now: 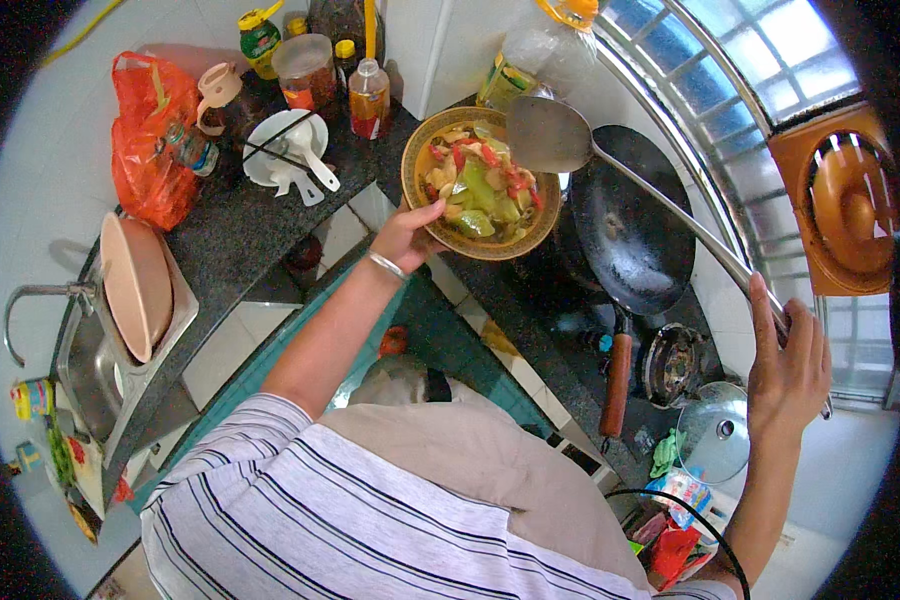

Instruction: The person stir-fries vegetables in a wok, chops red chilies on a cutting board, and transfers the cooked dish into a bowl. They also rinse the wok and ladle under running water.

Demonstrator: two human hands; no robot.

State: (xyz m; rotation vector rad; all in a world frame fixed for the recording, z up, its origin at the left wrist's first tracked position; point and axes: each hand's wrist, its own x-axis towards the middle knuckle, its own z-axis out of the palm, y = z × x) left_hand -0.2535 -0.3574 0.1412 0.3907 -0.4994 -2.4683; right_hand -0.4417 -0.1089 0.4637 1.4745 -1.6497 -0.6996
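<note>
My left hand (pixel 411 238) grips the near rim of a brown patterned bowl (pixel 521 247), thumb over the edge. Inside lies cooked food (pixel 480 187) with pale green pieces, red pepper strips and light slices. Far up its long metal handle, my right hand (pixel 787 367) holds a wok ladle (pixel 547 135), whose broad head overlaps the bowl's right rim. A black wok (pixel 622 232) with a wooden handle (pixel 615 390) sits to the right of the bowl. Its inside looks dark and shiny, with no food visible in it.
Right of the wok handle is a gas burner (pixel 673 364), then a glass lid (pixel 712 435). A white bowl (pixel 277 135) with spoons and chopsticks stands left, near sauce bottles (pixel 369 101) and a red plastic bag (pixel 146 150). A pink basin (pixel 135 289) leans at the sink (pixel 90 367).
</note>
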